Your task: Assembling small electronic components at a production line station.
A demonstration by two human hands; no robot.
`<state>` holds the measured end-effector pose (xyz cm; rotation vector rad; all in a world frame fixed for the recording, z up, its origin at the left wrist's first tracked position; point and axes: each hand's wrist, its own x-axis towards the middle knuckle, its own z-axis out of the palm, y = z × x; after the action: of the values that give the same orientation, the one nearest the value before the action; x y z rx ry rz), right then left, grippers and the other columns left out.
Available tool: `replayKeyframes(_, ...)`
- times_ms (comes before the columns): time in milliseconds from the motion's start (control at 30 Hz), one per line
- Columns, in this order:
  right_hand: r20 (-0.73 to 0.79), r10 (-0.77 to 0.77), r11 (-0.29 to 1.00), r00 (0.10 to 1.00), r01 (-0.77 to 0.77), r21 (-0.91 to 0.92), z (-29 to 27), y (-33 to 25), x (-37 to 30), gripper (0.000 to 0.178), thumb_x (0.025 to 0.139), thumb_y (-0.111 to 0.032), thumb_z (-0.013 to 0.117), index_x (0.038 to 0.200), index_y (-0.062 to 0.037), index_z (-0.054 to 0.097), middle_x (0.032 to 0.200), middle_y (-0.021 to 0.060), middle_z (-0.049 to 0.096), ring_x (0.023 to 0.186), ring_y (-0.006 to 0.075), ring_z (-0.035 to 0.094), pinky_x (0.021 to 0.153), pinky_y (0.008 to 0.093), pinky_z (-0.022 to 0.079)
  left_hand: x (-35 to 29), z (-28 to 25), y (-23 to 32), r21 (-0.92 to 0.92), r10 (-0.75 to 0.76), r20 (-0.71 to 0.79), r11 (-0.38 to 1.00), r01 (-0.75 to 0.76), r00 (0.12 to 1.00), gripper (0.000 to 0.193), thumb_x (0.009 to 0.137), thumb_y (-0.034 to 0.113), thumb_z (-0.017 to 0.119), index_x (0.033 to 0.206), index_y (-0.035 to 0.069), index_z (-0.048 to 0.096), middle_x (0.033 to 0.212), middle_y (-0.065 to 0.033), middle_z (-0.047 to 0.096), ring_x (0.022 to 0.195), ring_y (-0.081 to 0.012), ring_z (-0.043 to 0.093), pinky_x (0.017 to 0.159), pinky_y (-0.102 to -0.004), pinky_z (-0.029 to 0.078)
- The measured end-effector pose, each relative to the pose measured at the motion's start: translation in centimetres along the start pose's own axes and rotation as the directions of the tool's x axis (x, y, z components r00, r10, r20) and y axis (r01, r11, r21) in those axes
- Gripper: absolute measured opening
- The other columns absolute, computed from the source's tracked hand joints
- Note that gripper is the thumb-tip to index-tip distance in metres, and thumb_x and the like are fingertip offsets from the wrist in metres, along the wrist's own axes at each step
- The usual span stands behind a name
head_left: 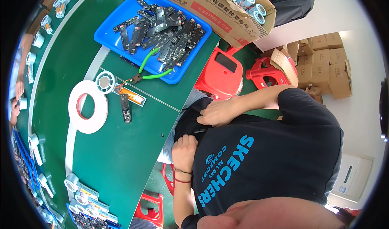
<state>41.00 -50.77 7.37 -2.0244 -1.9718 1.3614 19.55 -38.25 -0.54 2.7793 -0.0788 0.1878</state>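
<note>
My right hand (pixel 219 112) is closed at the black shirt (pixel 263 148) near my waist, its fingertips on the cloth. Just below it in the picture, my left hand (pixel 184 148) has curled fingers against the same cloth, with bands round the wrist. A small dark part shows between the hands; I cannot make out what it is. On the green table (pixel 117 156) lie a black circuit board (pixel 126 108), a white tape roll (pixel 73 107) and a round fan head (pixel 105 82). Wires join the fan to an orange battery in a white handle (pixel 131 95).
A blue tray (pixel 106 32) of circuit boards stands at the back, green-handled cutters (pixel 146 62) leaning on its rim. Beside it is a cardboard box (pixel 210 12) with white rolls. Red stools (pixel 221 75) and stacked cartons (pixel 324 64) are off the table. More fans (pixel 87 198) sit along the table.
</note>
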Motion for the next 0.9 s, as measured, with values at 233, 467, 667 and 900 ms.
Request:
replayKeyframes(233, -0.087, 0.180, 0.705, 0.980, -0.067, 0.706, 2.2, 6.1, -2.1, 0.044, 0.078, -0.004, 0.078, 0.117, -0.0031, 0.058, 0.090, 0.0113, 0.064, 0.086, 0.0226, 0.066, 0.073, 0.0358, 0.053, -3.8, -0.3, 1.5, -0.850, -0.883, 0.040, 0.216, 0.481, 0.467, 0.028, 0.099, 0.016, 0.053, 0.072, 0.010, 0.048, 0.062, -0.0024, 0.053, 0.054, -0.0153, 0.051, 0.051, -0.0300, 0.041)
replayKeyframes(467, 0.643, 0.176, -0.116, 0.746, -0.633, 0.766, 15.1, 18.1, -11.0, 0.032, 0.083, -0.002, 0.073, 0.114, 0.0019, 0.066, 0.105, 0.0101, 0.070, 0.095, 0.0192, 0.067, 0.080, 0.0346, 0.057, -11.2, -3.0, 4.0, -0.788, -0.925, 0.306, -0.378, 0.486, -0.225, 0.034, 0.101, 0.020, 0.047, 0.067, 0.013, 0.043, 0.055, -0.0015, 0.044, 0.038, -0.0130, 0.036, 0.041, -0.0256, 0.028)
replayKeyframes(667, 0.806, 0.009, 0.073, 0.592, -0.804, 0.590, 15.8, 19.0, -7.2, 0.024, 0.087, -0.006, 0.070, 0.110, 0.0004, 0.069, 0.107, 0.0119, 0.071, 0.095, 0.0236, 0.069, 0.082, 0.0383, 0.057, -16.1, 14.1, 11.5, -0.381, -0.447, -0.887, 0.850, 0.362, 0.114, 0.022, 0.099, 0.015, 0.050, 0.090, 0.004, 0.066, 0.059, -0.0008, 0.049, 0.039, -0.0098, 0.039, 0.037, -0.0254, 0.027)
replayKeyframes(900, 0.860, -0.029, 0.322, 0.509, -0.810, 0.490, 16.2, 18.8, -3.1, 0.023, 0.087, -0.008, 0.070, 0.109, -0.0003, 0.069, 0.105, 0.0130, 0.071, 0.095, 0.0249, 0.069, 0.082, 0.0386, 0.057, -21.2, 10.6, 15.9, -0.686, -0.856, -0.507, 0.472, 0.554, 0.102, 0.021, 0.099, 0.013, 0.049, 0.093, 0.003, 0.067, 0.059, -0.0011, 0.050, 0.039, -0.0097, 0.039, 0.037, -0.0254, 0.027)
